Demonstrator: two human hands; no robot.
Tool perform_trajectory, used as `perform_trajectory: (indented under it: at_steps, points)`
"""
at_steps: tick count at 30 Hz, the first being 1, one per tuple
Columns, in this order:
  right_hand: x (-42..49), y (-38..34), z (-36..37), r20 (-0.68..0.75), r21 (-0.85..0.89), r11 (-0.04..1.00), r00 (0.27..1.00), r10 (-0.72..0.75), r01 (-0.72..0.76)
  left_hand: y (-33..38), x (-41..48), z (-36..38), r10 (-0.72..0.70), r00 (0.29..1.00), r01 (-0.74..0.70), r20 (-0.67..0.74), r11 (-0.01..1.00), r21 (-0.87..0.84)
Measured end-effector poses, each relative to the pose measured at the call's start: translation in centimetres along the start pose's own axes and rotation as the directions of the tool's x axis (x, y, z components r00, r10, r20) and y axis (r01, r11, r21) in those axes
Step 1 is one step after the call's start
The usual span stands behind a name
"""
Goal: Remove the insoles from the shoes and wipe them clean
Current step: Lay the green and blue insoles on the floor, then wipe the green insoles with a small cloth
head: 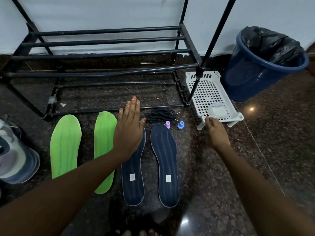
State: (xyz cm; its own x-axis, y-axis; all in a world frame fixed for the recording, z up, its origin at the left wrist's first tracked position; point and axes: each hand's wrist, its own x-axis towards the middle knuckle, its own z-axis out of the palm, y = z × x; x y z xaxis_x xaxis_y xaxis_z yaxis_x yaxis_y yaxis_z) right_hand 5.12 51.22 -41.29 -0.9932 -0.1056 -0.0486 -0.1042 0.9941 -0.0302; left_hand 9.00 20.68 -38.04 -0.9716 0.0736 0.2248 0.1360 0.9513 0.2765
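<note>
Two green insoles (65, 147) (104, 147) and two navy insoles (133, 184) (165, 164) lie side by side on the dark stone floor. My left hand (129, 128) hovers flat with straight fingers over the toe end of the left navy insole and holds nothing. My right hand (216, 133) reaches to the near rim of a white perforated basket (204, 92), fingers curled, thumb at the rim. Just beyond its fingertips, a pale blurred packet or wipe (219, 110) lies in the basket. I cannot tell whether the right hand grips anything. A grey sneaker (15, 155) sits at the far left.
A black metal shoe rack (102, 53) stands behind the insoles. Black laces (160, 114) lie by a purple cap (167, 124) and a blue cap (181, 124). A blue bin (252, 79) with a black liner stands at the right. My toes (141, 233) show at the bottom.
</note>
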Motion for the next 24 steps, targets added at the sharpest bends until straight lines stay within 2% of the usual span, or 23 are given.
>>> perform_trajectory:
  at_steps: [2,5,10,18,24]
  points:
    - [-1.4,0.6,0.7,-0.068,0.054,0.998,0.997,-0.042,0.045,0.0,-0.1,-0.2,-0.006,1.000,0.006,0.011,1.000,-0.007]
    - [-3.9,0.6,1.1,-0.167,0.043,0.996,0.983,-0.068,0.077,0.1,-0.3,-0.3,-0.009,1.000,0.009,0.021,1.000,-0.012]
    - [-7.5,0.7,2.3,-0.279,0.051,0.996,0.959,-0.054,0.071,0.3,-0.8,-0.3,-0.017,1.000,0.017,0.025,1.000,-0.004]
    - [-13.1,1.3,3.6,-0.314,0.094,0.994,0.949,-0.029,0.061,0.7,-2.0,-0.2,-0.027,0.998,0.027,0.048,1.000,0.002]
    - [-15.8,1.6,2.9,-0.346,0.067,0.988,0.932,-0.106,0.137,1.4,-3.4,-0.6,-0.009,0.999,0.009,0.052,1.000,-0.003]
